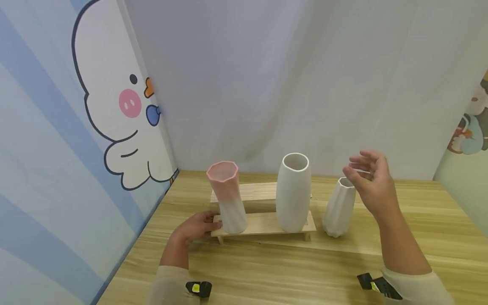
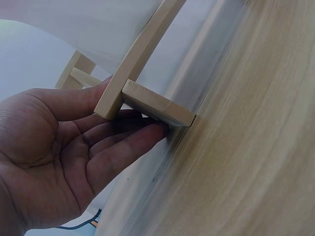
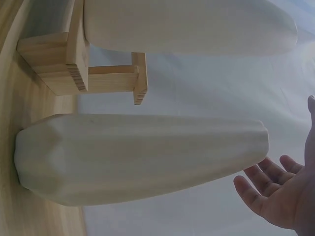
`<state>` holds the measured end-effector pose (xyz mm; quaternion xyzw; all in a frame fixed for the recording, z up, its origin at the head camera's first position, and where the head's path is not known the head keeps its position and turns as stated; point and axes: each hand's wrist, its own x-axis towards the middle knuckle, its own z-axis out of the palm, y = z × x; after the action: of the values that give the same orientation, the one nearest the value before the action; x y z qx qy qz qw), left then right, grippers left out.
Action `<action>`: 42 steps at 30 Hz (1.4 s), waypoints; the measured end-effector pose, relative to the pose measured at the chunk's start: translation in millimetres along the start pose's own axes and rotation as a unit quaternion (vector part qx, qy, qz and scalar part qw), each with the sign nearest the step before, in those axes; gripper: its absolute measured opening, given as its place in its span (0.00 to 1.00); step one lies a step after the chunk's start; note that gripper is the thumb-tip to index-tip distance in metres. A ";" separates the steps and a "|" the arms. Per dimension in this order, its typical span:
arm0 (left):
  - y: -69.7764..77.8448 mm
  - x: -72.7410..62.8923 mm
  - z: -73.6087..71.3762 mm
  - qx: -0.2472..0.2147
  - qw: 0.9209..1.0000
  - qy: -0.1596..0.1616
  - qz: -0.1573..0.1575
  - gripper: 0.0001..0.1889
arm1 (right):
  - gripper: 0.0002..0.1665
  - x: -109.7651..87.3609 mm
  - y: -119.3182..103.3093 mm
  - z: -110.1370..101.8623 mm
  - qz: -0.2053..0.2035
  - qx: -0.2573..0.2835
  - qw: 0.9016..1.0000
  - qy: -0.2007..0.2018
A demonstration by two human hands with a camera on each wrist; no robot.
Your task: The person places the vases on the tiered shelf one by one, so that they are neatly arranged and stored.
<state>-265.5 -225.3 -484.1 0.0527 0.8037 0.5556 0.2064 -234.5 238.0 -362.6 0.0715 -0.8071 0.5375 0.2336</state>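
Observation:
A two-tier wooden stand (image 1: pixel 261 226) is on the table, and my left hand (image 1: pixel 194 228) grips its left end. In the left wrist view, the thumb lies against the stand's board (image 2: pixel 142 49), with the fingers curled by its leg. On the lower tier, a pink-and-white vase (image 1: pixel 228 203) stands at the left and a tall smooth white vase (image 1: pixel 293 199) at the right. Right of the stand, a smaller faceted white vase (image 1: pixel 339 209) stands upright on the table. Beside its rim is my right hand (image 1: pixel 375 182), fingers spread and slightly bent, holding nothing.
Pale wood-grain table (image 1: pixel 267 271) lies beneath everything. A light grey curtain (image 1: pixel 286 84) hangs close behind the stand. At the left rises a blue striped wall panel (image 1: pixel 57 169) with a cartoon bird; another printed panel (image 1: pixel 472 127) is at the right.

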 end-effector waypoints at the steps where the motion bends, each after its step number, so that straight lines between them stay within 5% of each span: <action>1: 0.1 -0.1 0.1 0.001 1.000 0.000 0.001 0.35 | 0.38 -1.0 1.5 1.1 0.001 0.000 1.000 -0.001; 23: -0.5 -1.3 1.7 0.006 1.000 0.006 -0.003 0.35 | 0.44 -14.2 25.5 14.7 0.061 -0.053 0.995 -0.055; 42: -1.5 -0.1 -0.6 0.005 1.000 -0.003 -0.002 0.35 | 0.45 -12.1 35.2 24.3 0.076 -0.067 0.993 -0.056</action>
<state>-265.4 -226.4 -485.2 0.0543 0.8058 0.5511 0.2097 -244.1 228.9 -405.0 0.0241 -0.8565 0.4931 0.1507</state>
